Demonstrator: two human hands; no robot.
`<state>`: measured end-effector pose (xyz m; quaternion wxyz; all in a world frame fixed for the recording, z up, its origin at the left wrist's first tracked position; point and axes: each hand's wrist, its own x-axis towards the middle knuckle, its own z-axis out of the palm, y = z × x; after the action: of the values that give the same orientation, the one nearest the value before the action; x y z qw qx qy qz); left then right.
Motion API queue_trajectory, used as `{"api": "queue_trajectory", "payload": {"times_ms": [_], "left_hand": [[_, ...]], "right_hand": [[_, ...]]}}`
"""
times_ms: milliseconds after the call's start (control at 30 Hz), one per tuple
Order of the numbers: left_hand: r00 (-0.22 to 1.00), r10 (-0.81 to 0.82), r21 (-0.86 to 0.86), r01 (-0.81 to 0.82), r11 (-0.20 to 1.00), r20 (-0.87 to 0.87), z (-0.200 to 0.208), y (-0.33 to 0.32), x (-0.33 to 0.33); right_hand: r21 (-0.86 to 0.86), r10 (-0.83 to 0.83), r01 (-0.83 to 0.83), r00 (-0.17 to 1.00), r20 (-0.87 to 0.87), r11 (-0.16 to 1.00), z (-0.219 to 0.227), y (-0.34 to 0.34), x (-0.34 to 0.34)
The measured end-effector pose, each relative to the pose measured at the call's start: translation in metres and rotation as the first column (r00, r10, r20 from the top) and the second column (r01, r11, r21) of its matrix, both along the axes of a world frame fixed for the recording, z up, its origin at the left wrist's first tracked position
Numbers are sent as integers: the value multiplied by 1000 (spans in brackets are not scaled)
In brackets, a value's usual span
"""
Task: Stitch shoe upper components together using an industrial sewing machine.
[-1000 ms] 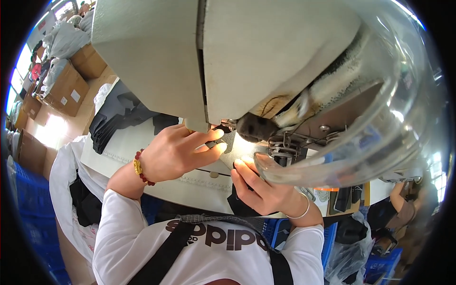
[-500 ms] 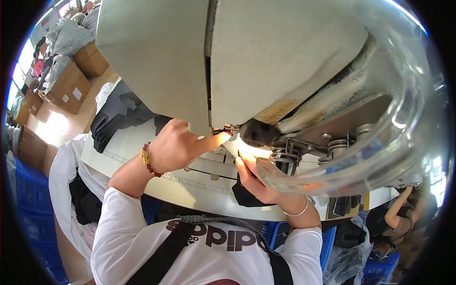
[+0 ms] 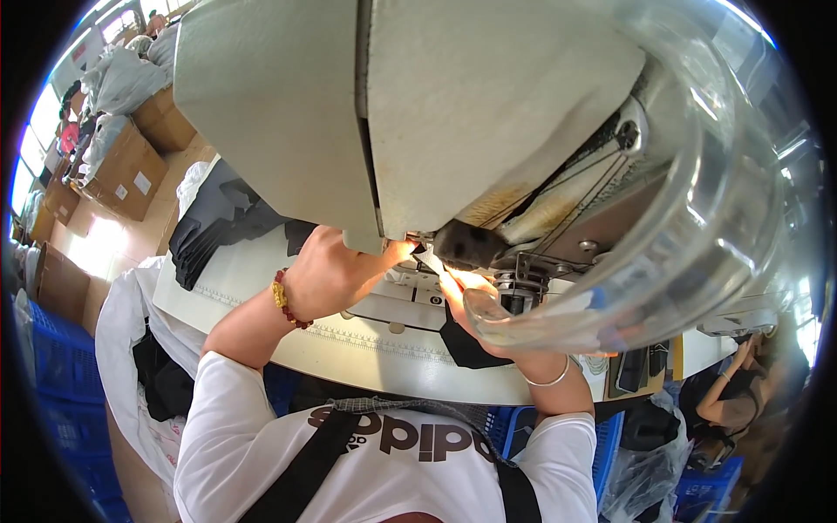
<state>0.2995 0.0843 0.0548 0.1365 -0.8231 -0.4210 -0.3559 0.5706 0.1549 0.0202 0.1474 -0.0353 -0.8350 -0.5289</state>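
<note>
A white sewing machine fills the upper middle, its head standing over both hands. My left hand, with a red and gold bead bracelet, reaches in from the left under the head. Its fingers are bent, with the fingertips close together at the lit needle area; what they grip is hidden. From the right, my right hand pinches a black fabric piece, which hangs over the table's front part. A narrow pale strip shows between the two hands' fingertips. The clear curved guard partly covers my right hand.
Dark cut fabric pieces lie stacked at the table's left. A white cloth drapes beside it. Blue crates and cardboard boxes stand on the left. Another person sits at the far right.
The view has shifted slightly, and the machine head appears farther left. My right hand's fingertips have drawn a little away from the needle area; the pale strip now shows more plainly between the hands.
</note>
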Motion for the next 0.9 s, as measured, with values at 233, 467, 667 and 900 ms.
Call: {"api": "queue_trajectory", "payload": {"times_ms": [233,467,667,900], "left_hand": [[1000,-4,22,4,1000,26,-5,3,-1],[989,-117,12,116,993,95,14,8,-5],[965,96,-8,-97,995,243,-16,59,-35],[837,342,-378,-179,908,427,18,53,-45]], "right_hand": [[-296,126,-149,987,-97,943,7,2,-5],[-562,33,-343,872,-488,753,32,-26,-12],[-556,49,-320,893,-447,767,43,-35,-10],[-562,-102,-203,880,-463,802,44,-32,-6]]}}
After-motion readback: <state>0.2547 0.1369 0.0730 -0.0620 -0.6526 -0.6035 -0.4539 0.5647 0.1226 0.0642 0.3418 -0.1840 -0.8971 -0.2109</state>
